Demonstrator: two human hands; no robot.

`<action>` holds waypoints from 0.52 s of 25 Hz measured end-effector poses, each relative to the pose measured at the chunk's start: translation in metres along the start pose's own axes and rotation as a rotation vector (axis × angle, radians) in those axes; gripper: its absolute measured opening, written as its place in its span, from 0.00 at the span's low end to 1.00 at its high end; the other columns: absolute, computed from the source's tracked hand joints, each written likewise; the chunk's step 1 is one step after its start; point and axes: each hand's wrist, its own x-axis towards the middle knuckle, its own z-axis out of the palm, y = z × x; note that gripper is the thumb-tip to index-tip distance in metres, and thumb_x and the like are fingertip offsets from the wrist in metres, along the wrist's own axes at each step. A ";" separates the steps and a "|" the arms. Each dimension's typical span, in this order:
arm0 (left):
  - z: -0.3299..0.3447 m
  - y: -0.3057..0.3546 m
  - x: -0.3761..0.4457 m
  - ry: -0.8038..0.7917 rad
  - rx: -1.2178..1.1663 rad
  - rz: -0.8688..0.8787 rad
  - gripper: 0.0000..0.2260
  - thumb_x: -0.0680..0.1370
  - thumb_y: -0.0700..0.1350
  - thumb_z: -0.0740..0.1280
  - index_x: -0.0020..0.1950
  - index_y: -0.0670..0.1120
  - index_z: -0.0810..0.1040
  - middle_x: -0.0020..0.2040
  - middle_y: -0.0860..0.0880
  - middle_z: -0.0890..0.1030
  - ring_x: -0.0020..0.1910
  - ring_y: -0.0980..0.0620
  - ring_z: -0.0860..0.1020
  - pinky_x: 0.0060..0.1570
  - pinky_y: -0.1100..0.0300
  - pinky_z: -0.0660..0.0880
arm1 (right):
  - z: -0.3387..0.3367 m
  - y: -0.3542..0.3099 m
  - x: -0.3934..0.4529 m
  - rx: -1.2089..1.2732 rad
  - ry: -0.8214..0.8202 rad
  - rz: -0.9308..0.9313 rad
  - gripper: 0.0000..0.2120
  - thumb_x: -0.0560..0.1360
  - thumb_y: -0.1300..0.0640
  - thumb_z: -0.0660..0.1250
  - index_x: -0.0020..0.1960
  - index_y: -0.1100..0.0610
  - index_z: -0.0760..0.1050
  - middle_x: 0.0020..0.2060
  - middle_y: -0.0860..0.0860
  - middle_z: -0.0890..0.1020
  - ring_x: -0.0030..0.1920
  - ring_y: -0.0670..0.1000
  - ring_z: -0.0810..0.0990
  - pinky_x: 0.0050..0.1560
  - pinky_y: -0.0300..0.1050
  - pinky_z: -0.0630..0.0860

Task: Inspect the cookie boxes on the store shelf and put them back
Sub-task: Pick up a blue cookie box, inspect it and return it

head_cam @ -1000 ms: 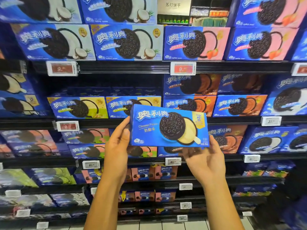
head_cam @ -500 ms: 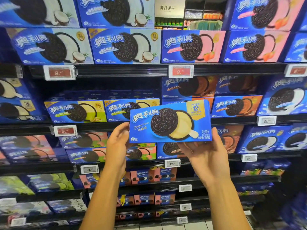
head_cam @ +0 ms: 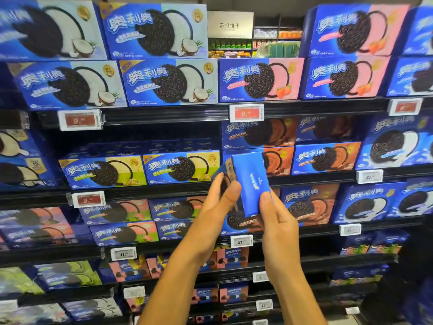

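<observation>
We held the cookie box (head_cam: pixel 248 181) up before the shelf (head_cam: pixel 178 116), narrow blue side toward us, likely to check that face. Our left hand (head_cam: pixel 220 202) gripped its left edge; our right hand (head_cam: pixel 276 219) clasped its lower right corner.

both hands (head_cam: pixel 277 221) holding blue cookie box (head_cam: pixel 249 181), stocked shelves (head_cam: pixel 187 116)

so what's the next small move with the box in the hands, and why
Probably keep turning the blue cookie box a little further to bring another face into view. Both hands grip it, the left hand at its left edge and the right hand at its lower right corner, and only a plain narrow side faces the camera. It is held clear of the shelf, not yet going back.
</observation>
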 end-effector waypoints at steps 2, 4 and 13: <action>0.004 -0.001 0.004 0.048 -0.072 0.008 0.27 0.72 0.61 0.69 0.69 0.56 0.70 0.63 0.56 0.81 0.61 0.57 0.80 0.53 0.66 0.77 | -0.001 -0.002 0.001 -0.013 -0.068 0.009 0.22 0.77 0.36 0.59 0.66 0.43 0.79 0.62 0.44 0.83 0.66 0.47 0.79 0.68 0.52 0.75; 0.003 -0.004 0.008 0.115 -0.131 0.025 0.24 0.74 0.54 0.69 0.68 0.52 0.72 0.61 0.53 0.83 0.59 0.53 0.81 0.51 0.64 0.78 | -0.005 -0.002 0.001 -0.028 -0.134 0.025 0.24 0.78 0.33 0.57 0.68 0.42 0.77 0.65 0.43 0.81 0.68 0.46 0.76 0.70 0.51 0.71; -0.031 -0.015 0.023 -0.050 -0.707 0.019 0.30 0.71 0.61 0.72 0.69 0.48 0.77 0.71 0.42 0.75 0.68 0.39 0.75 0.67 0.31 0.67 | -0.077 0.002 0.042 -0.165 0.107 0.068 0.14 0.83 0.52 0.61 0.66 0.38 0.71 0.61 0.29 0.76 0.62 0.26 0.70 0.58 0.24 0.68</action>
